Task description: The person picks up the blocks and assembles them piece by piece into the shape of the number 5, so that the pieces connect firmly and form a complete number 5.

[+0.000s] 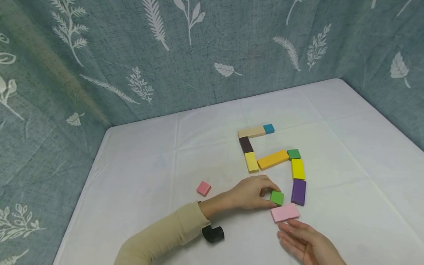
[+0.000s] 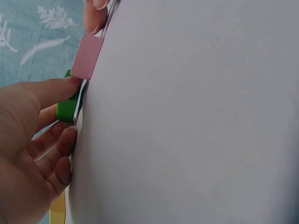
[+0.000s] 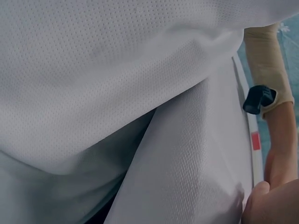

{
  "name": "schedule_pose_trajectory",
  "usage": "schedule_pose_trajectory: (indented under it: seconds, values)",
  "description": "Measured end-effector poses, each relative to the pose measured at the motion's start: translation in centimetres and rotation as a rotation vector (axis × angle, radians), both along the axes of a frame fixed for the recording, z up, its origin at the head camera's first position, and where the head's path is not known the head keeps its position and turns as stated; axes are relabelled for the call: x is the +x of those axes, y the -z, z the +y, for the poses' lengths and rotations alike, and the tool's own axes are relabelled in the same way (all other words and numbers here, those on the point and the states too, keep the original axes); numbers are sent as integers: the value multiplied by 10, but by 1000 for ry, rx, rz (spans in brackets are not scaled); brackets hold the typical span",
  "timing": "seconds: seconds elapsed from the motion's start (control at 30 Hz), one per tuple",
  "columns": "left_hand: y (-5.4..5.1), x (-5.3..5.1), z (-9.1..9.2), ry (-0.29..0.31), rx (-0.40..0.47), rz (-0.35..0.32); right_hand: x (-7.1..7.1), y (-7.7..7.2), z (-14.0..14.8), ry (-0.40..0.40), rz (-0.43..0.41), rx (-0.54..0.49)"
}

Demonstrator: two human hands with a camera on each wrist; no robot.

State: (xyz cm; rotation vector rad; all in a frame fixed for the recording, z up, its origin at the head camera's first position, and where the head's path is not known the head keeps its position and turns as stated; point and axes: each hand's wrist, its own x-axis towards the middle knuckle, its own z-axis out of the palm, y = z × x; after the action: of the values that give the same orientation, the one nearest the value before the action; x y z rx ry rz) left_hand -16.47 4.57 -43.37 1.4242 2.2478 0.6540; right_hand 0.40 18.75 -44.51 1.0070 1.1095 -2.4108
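Note:
My left hand [image 1: 250, 192] pinches a light green square block [image 1: 276, 198] between thumb and fingers, low over the white cloth. Just in front of that block lies a pale pink rectangular block [image 1: 285, 212]. The fingertips of my right hand [image 1: 309, 241] are at the pink block's near edge, its fingers loosely extended. In the left wrist view the green block [image 2: 67, 105] sits between the left thumb and fingers, with the pink block [image 2: 88, 56] beyond the thumb. Only part of the right hand [image 3: 271, 203] shows at the corner of the right wrist view.
A winding row holds blue [image 1: 269, 129], beige [image 1: 251, 131], dark brown [image 1: 246, 145], pale yellow [image 1: 251, 162], orange [image 1: 273, 159], green [image 1: 293, 154], yellow [image 1: 297, 169] and purple [image 1: 299, 191] blocks. A coral pink square block [image 1: 203, 188] lies left, behind the left forearm. A patterned curtain [image 1: 205, 55] surrounds the table.

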Motion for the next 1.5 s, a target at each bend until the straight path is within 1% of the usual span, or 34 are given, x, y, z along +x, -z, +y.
schedule_pose_trajectory:
  seconds: [0.2,0.37,0.43,0.53,0.63,0.73,0.8,0.87,1.1,1.17,1.3,1.5]
  values:
    - [0,2,1,-12,3,20,1,3,3,23,29,9]
    - [1,1,-6,-42,7,32,1,5,6,30,38,11]
    - [0,0,-11,-63,13,17,2,6,7,25,42,12]
    - [0,-1,-18,-79,39,-32,2,7,9,13,53,18]
    - [0,-2,-25,-64,51,-65,2,7,9,5,54,39]
    - [0,-3,-31,-36,50,-67,2,8,8,9,34,61]
    - [0,-3,-34,-25,47,-50,2,9,8,8,19,70]
    - [1,-1,-37,-28,43,-31,1,10,8,11,8,70]
    - [2,9,-42,-60,10,116,4,11,7,23,33,53]
    - [2,12,-42,-63,7,144,4,11,7,21,45,46]
    - [2,15,-42,-55,2,167,4,11,7,23,54,42]
    - [1,16,-42,-27,-16,201,2,11,7,31,43,39]
